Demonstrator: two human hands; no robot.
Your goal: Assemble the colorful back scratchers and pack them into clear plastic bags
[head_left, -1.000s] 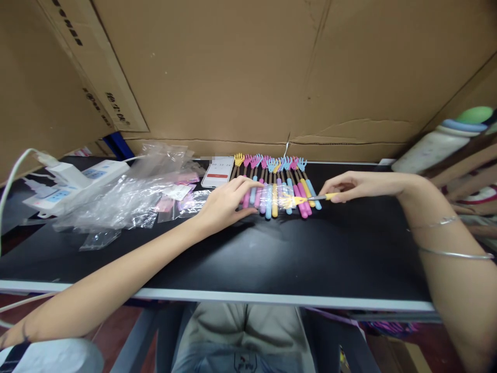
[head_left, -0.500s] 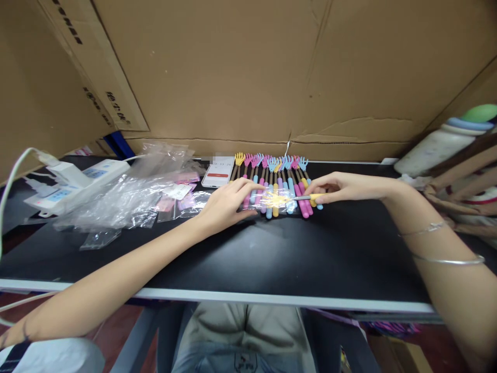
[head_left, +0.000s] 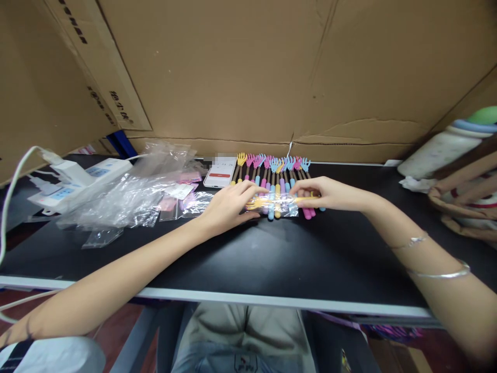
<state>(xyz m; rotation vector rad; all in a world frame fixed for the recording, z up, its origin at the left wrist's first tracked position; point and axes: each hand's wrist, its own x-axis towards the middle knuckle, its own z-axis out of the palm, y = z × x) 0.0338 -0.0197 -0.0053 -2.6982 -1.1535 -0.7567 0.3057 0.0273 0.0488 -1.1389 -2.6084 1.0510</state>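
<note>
My left hand [head_left: 228,205] pinches a clear plastic sleeve [head_left: 288,209] laid sideways over a row of small back scratchers [head_left: 271,211]. Those have yellow, pink and blue hand-shaped heads and coloured handles, side by side with heads toward the cardboard. Inside the sleeve lies a yellow back scratcher [head_left: 255,203], its claw head close to my left fingers. My right hand [head_left: 325,194] is closed on that scratcher's handle at the right end, near the sleeve's mouth. The curled right fingers hide part of the handle.
Left of the row lie a phone [head_left: 220,172], pink paper pieces [head_left: 167,203] and a pile of clear bags [head_left: 116,199]. A power strip [head_left: 106,169] is farther left. A bottle [head_left: 440,150] stands at the right by the cardboard wall [head_left: 240,72].
My right hand has moved left, pushing the yellow back scratcher deeper into the sleeve. Its head went from mid-sleeve to beside my left fingers. My left hand stays nearly still.
</note>
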